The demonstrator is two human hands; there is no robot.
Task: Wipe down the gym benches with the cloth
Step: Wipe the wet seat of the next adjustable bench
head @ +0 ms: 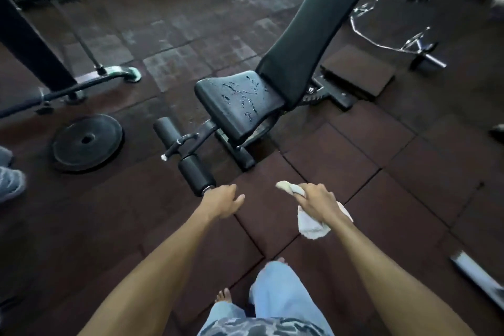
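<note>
A black adjustable gym bench stands in front of me on the rubber floor. Its cracked, worn seat pad is low and its long backrest slopes up and away to the upper right. Two black foam leg rollers stick out at the near end. My right hand is shut on a crumpled white cloth, held in the air short of the bench. My left hand hovers with loose, parted fingers just right of the nearer roller's end, holding nothing.
A black weight plate lies flat on the floor at left, beside a machine frame with a grey bar. A chrome curl bar lies at the upper right, next to a loose floor tile. My bare feet and jeans are below.
</note>
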